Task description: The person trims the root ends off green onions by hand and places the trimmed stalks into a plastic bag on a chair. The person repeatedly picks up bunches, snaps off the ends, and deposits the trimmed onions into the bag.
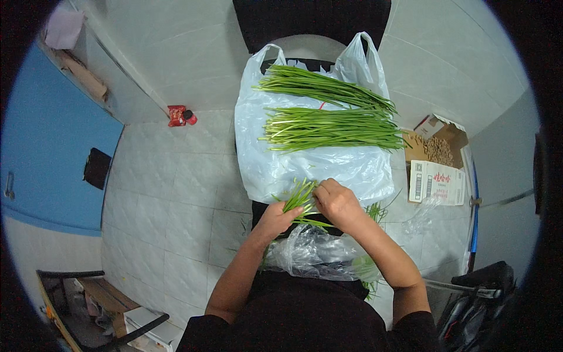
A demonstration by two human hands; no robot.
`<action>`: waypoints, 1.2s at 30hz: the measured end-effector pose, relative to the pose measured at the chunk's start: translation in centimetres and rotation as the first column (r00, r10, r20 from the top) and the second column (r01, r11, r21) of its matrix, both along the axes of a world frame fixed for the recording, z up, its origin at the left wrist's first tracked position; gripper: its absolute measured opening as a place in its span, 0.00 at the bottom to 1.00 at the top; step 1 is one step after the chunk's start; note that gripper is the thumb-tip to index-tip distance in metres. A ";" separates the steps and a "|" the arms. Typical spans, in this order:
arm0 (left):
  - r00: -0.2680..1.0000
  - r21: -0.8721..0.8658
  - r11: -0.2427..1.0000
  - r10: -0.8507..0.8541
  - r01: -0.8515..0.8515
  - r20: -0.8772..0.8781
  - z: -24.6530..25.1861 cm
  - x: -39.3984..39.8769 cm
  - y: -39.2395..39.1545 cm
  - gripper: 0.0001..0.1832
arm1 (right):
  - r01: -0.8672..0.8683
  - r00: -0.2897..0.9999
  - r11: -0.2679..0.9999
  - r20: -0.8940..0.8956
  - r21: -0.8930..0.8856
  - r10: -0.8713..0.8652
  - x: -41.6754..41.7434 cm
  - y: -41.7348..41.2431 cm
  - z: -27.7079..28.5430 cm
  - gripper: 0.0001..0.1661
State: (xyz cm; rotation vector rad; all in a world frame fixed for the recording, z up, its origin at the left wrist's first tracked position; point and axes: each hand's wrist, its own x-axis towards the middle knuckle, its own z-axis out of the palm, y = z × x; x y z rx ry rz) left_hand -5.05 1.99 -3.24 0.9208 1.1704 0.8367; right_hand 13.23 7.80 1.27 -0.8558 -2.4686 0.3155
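A small bunch of green garlic chives (300, 197) is gripped in my left hand (279, 218), pale stem ends pointing up and away from me. My right hand (338, 202) is at the bunch's right edge, fingers curled and pinching at the stems. Its fingertips are partly hidden. Beyond both hands, a white plastic bag (281, 169) is spread flat with its handles at the far end. Two larger bundles lie across it: a far bundle of chives (325, 86) and a nearer bundle of chives (330, 128).
Clear plastic film (316, 251) covers my lap, with loose green scraps (374, 213) to its right. An open cardboard box (457, 141) holding small brown pieces stands on the floor at right. A red packet (177, 115) sits by the left wall. Behind the bag rises a black chair back (312, 22).
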 end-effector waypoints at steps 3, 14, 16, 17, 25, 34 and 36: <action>0.999 0.104 0.995 0.017 -0.012 -0.046 0.0 0.5 0.0 0.14 | 0.136 0.990 0.990 -0.033 0.033 -0.135 -0.7 -0.3 -0.3 0.10; 0.998 -0.032 0.999 0.033 -0.035 -0.055 -1.7 -0.4 -0.3 0.14 | 0.263 0.956 0.950 -0.088 -0.169 -0.280 1.4 1.6 -1.2 0.07; 0.996 -0.062 0.998 -0.015 0.010 -0.083 0.2 -0.4 -0.2 0.13 | 0.195 0.961 0.975 -0.176 -0.111 -0.212 1.0 1.4 0.4 0.12; 0.994 -0.077 0.996 -0.041 0.033 -0.099 0.9 -0.4 -0.1 0.13 | 0.154 0.965 0.986 -0.203 -0.066 -0.165 0.5 1.3 1.6 0.14; 0.999 -0.030 0.999 0.025 -0.026 -0.048 -0.2 -0.7 -0.2 0.12 | -0.043 0.998 0.994 0.058 0.103 0.038 0.7 1.0 2.8 0.09; 1.000 -0.104 0.994 0.020 -0.018 0.018 1.9 -0.5 0.1 0.12 | 0.060 0.981 0.998 0.182 0.018 -0.062 0.6 -0.2 1.5 0.10; 1.000 -0.097 0.995 0.015 -0.014 0.006 2.1 -0.3 0.1 0.13 | 0.167 0.983 0.983 0.090 -0.081 -0.160 0.3 -0.4 0.9 0.08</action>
